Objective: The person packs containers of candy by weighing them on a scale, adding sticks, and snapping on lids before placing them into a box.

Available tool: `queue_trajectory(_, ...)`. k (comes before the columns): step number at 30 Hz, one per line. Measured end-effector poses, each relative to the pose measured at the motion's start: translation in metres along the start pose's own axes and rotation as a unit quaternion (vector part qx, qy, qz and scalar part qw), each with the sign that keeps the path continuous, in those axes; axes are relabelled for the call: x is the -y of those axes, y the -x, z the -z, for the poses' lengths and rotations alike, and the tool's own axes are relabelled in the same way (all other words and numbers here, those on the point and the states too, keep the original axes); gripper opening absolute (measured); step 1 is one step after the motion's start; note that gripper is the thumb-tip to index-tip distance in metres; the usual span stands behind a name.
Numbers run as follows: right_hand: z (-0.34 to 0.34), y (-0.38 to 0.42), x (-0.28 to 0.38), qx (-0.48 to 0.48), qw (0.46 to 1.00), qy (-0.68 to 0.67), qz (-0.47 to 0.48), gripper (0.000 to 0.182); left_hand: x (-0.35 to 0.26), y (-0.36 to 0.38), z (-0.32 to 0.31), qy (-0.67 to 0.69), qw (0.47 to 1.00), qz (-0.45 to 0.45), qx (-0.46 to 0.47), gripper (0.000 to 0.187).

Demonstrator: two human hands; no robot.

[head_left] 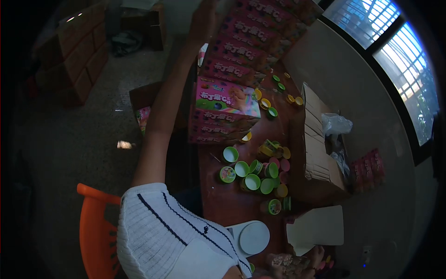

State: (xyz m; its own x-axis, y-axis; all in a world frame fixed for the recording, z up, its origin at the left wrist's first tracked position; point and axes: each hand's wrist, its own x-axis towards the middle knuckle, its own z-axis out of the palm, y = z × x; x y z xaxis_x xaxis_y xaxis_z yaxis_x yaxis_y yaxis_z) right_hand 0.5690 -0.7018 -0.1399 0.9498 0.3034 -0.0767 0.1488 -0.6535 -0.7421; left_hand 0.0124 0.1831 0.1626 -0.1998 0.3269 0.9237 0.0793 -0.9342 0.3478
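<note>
My left arm stretches to the top of the view, where my left hand (204, 23) is at the side of a tall stack of pink printed boxes (239, 51). Its fingers are dark and partly cut off by the frame. A lower stack carries a pink box with a colourful lid (227, 98). At the bottom edge, my right hand (315, 256) is bent beside a lumpy brownish thing (282, 261), close to an open white carton (320, 227); I cannot tell what it holds. A round white scale (253, 238) lies nearby on the table.
Several green-rimmed tubs (252, 182) and yellow and pink lids (281, 190) crowd the brown table (218, 197). A large cardboard box (315, 139) with clear plastic stands beyond. Behind me are an orange chair (95, 223) and stacked brown cartons (76, 60).
</note>
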Motion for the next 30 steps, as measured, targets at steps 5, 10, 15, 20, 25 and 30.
queue_trajectory(5,-0.029,0.043,0.044,-0.036,0.999,-0.002,0.004,0.066,-0.020,-0.040,0.001,-0.109,0.992,-0.052,0.026,0.053)
queue_trajectory(10,-0.073,0.090,0.093,-0.084,0.994,0.052,0.036,0.068,-0.112,-0.008,-0.017,-0.008,0.982,-0.168,0.088,0.056)
queue_trajectory(15,-0.109,0.091,0.129,-0.086,0.988,0.073,-0.109,0.074,-0.221,0.125,-0.042,0.289,0.869,-0.192,0.353,0.061)
queue_trajectory(20,-0.122,0.097,0.131,-0.129,0.985,0.015,-0.111,0.083,-0.326,0.215,-0.108,0.228,0.755,-0.224,0.573,0.040)
queue_trajectory(25,-0.041,0.116,0.108,-0.300,0.942,0.143,0.057,0.065,-0.318,0.241,-0.112,0.248,0.715,-0.140,0.638,0.043)
queue_trajectory(30,0.050,0.133,0.060,-0.201,0.935,0.248,-0.153,0.051,-0.290,0.253,-0.096,0.172,0.721,-0.053,0.669,0.036)
